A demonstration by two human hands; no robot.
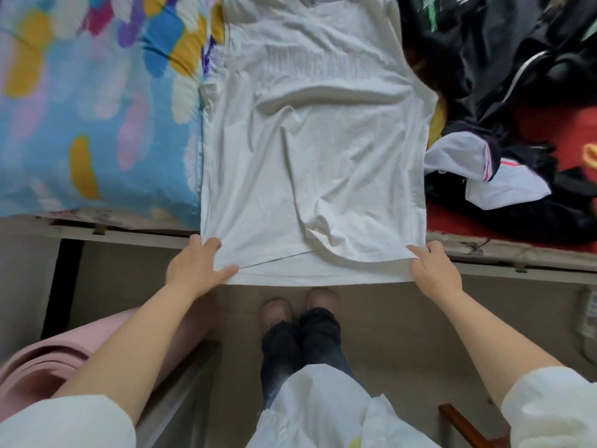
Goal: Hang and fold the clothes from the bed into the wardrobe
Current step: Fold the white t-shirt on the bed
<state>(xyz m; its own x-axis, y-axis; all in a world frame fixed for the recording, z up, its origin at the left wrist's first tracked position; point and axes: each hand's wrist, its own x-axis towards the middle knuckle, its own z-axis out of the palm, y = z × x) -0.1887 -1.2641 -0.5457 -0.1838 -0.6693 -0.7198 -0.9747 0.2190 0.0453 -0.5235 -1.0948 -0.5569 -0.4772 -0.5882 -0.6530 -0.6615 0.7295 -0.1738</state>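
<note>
Pale grey cotton T-shirt (316, 150) with faint chest lettering: laid flat on bed, wrinkled, hem hanging past bed edge | Heap of black, white and red garments (517, 130): piled crumpled just beside the shirt, on its right side

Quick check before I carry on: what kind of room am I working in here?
Most likely a bedroom: a bed with a colourful blue patterned quilt, a white T-shirt spread flat on it with both hands at its hem, and a heap of dark clothes beside it.
</note>
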